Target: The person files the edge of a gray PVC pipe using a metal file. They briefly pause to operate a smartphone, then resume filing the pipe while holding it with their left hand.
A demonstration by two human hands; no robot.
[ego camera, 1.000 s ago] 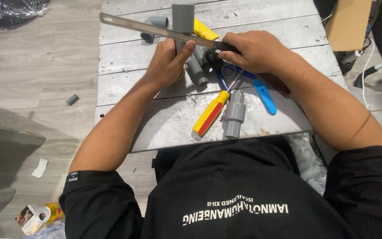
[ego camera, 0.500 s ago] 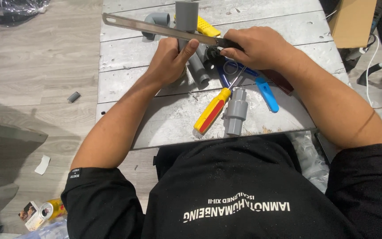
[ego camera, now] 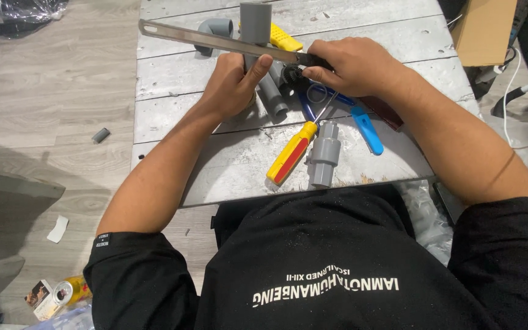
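Note:
My left hand (ego camera: 233, 82) presses down on a grey plastic pipe (ego camera: 272, 95) lying on the grey plank table (ego camera: 362, 24), thumb raised against the blade. My right hand (ego camera: 352, 64) grips the dark handle of a long metal saw blade (ego camera: 215, 41), which stretches left across the pipe. The pipe's far end is hidden under my left hand.
A yellow-and-red screwdriver (ego camera: 293, 151) and a grey pipe coupling (ego camera: 324, 153) lie near the table's front edge. Blue-handled pliers (ego camera: 362, 125), a grey elbow fitting (ego camera: 215, 27), an upright grey pipe piece (ego camera: 255, 21) and a yellow tool (ego camera: 285, 40) surround my hands. A cardboard box (ego camera: 484, 30) sits right.
The saw blade and my right hand have shifted slightly along the pipe; my left hand stays on the pipe.

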